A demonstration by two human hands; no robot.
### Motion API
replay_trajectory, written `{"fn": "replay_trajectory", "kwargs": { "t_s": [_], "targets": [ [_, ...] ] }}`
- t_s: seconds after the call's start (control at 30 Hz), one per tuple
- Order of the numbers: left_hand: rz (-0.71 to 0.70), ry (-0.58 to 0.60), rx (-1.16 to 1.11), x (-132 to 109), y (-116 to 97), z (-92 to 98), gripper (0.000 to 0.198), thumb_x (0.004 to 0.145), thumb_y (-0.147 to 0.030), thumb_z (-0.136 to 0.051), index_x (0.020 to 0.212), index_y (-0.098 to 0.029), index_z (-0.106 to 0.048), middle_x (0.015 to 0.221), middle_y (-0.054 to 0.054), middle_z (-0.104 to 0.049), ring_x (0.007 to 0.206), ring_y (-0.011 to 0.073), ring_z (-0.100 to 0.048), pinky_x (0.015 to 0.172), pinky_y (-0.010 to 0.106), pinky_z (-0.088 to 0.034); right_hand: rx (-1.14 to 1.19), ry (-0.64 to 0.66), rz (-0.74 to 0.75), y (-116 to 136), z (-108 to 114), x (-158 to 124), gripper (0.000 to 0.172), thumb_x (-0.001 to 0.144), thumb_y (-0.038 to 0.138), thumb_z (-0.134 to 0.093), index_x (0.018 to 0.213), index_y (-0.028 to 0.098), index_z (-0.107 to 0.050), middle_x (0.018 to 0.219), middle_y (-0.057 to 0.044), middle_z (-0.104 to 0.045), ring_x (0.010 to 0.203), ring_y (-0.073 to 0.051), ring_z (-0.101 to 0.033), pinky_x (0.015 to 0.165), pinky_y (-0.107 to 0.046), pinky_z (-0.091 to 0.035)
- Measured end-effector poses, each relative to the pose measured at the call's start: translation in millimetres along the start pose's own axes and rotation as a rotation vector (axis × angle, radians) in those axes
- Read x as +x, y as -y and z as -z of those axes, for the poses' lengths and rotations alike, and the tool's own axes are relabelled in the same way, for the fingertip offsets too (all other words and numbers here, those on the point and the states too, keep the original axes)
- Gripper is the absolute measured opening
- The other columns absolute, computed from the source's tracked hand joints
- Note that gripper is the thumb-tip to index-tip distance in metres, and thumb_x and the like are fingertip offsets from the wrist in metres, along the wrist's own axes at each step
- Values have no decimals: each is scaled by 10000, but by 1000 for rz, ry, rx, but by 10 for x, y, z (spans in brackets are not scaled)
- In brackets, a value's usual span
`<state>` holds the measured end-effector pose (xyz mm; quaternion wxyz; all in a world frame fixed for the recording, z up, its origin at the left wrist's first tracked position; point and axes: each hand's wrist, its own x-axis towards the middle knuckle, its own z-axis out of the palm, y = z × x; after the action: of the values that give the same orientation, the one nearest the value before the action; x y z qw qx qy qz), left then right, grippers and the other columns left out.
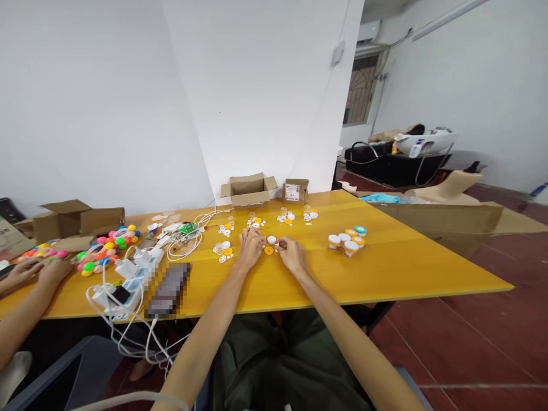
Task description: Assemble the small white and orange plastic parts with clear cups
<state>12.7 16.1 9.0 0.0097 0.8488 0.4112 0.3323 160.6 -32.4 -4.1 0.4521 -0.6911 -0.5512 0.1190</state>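
Observation:
My left hand (pixel 252 246) rests low over the yellow table with its fingers stretched forward and apart, beside a group of small white and orange plastic parts (pixel 257 221). Opposite it, my right hand (pixel 291 254) has thumb and fingers pinched together at a tiny white piece, too small to name. Between the hands lie a white round lid (pixel 272 240) and an orange toothed disc (pixel 269 250). More sets of clear cups, discs and small white parts (pixel 223 249) lie to the left and behind. On the right, several lidded clear jars (pixel 350 247) stand in a cluster.
Two cardboard boxes, one open (pixel 249 198) and one smaller (pixel 295 192), stand against the wall. Left are a phone (pixel 168 289), a power strip (pixel 136 282) with tangled white cables, and colourful bead rings (pixel 107 245). Another person's hands (pixel 49 275) work at far left.

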Motion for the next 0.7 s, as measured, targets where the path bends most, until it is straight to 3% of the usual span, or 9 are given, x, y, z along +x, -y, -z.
{"fn": "replay_trajectory", "kwargs": {
  "t_s": [0.23,0.47,0.7],
  "targets": [
    [19,46,-16,-1,9,-3,283,876,-123,-566,925,-305,-776,1156,76,-589,1131,282,-428,923,440,-382,-225,-25,6,-43,-9,-10,180,824,184,-637,880,276,-781,956,-50,-783,944,-221,-693,807,-309,-447],
    [21,52,-38,-7,10,-8,299,876,-136,-567,951,-326,-785,1158,82,-581,1137,295,-425,940,463,-369,-206,-53,64,-122,-59,9,184,827,218,-640,864,307,-797,884,-53,-781,890,-232,-688,763,-309,-436],
    [32,50,-50,-8,1,-1,288,888,-142,-536,943,-297,-773,1161,83,-588,1139,294,-427,935,455,-370,-214,31,16,-53,4,-3,203,851,227,-629,921,309,-801,941,-79,-774,950,-264,-686,797,-334,-429]
  ]
}}
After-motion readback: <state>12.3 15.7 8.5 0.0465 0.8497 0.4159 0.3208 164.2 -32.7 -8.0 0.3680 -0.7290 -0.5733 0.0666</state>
